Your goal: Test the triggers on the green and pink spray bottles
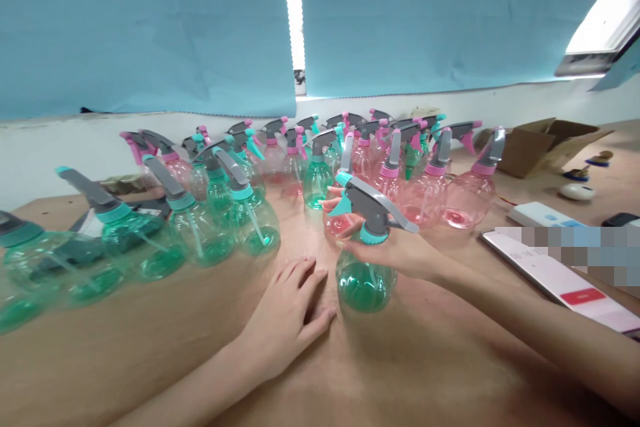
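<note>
A green see-through spray bottle (367,283) with a grey and turquoise trigger head stands upright, or nearly so, in front of me. My right hand (395,250) wraps around it just below the collar, its thumb across the near side and other fingers showing past the far side. Whether the base touches the table cannot be made out. To the left of this bottle, my left hand (290,313) lies on the tabletop, holding nothing, with its fingers loosely apart. Another green spray bottle (255,223) stands just beyond my left hand.
More green spray bottles (200,233) line the left side. Pink spray bottles (425,197) stand at centre right, with a mixed crowd behind. Farther right are an open cardboard box (530,147), a white mouse-shaped object (576,192) and a phone (550,273). Blue curtains (150,27) hang behind.
</note>
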A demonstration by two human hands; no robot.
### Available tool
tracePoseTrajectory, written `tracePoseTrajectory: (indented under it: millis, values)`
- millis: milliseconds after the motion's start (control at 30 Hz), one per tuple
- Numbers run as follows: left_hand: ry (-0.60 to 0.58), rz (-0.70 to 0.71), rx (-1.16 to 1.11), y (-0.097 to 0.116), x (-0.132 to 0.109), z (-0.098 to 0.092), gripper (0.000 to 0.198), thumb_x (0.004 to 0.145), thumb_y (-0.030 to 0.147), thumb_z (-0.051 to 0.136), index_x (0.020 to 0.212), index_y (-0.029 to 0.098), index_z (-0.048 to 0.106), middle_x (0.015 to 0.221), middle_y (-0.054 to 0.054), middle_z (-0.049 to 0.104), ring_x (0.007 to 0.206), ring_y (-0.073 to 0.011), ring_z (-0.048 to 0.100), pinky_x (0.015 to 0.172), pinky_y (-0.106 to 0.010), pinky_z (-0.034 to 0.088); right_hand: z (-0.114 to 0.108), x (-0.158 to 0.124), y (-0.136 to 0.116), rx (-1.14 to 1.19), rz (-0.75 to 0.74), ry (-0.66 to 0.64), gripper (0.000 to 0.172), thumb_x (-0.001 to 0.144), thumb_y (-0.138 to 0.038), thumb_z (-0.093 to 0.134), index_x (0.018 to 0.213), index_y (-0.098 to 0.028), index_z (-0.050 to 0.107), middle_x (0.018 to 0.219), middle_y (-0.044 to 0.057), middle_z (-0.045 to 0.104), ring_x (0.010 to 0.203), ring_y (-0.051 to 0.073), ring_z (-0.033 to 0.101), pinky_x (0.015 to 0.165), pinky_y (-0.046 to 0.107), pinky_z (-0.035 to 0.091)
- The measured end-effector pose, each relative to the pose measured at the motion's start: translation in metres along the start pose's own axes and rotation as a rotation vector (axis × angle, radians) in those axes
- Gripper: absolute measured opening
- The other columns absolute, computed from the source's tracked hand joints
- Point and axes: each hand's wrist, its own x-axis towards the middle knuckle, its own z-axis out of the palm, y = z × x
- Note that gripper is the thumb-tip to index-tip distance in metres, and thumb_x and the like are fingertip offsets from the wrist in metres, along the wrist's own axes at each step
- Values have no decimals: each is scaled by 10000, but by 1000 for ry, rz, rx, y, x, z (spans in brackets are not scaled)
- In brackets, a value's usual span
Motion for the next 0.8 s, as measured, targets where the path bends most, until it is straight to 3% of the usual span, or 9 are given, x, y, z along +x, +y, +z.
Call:
tracePoseTrajectory:
  millis: [133,300,500,700,800]
  values:
    - [5,5,6,0,0,0,442,926,413,505,1282,150,515,1369,-168,493,1267,-337,433,1024,-532,387,0,2,0,-1,-32,-1,523,785,-193,567,1294,-297,503,931,12,687,803,207,659,758,352,558]
    - [22,5,-12,0,0,1,434,924,422,506,1278,172,514,1371,-157,495,1268,-333,436,1027,-528,386,0,0,-9,77,-56,32,419,780,-177,541,1186,-275,565,1022,28,688,909,217,647,814,352,540]
    - [25,2,-8,-1,-1,2,444,922,422,513,1293,179,502,1372,-151,496,1282,-328,425,1035,-518,380,1,0,-7,92,-19,86,388,715,-159,535,1084,-265,596,893,-2,678,799,187,650,728,330,549]
    - [10,-7,4,-1,-1,3,450,922,415,514,1305,180,492,1379,-149,491,1285,-324,421,1043,-512,371,-1,-2,-10,83,-22,140,121,690,-178,540,792,-235,575,897,14,672,799,195,657,708,325,547]
    - [4,-10,13,-1,-1,3,458,922,414,514,1306,165,495,1384,-158,486,1287,-331,417,1046,-522,364,-1,-2,-13,82,-2,136,104,685,-183,533,775,-232,553,865,12,667,797,195,655,711,328,544]
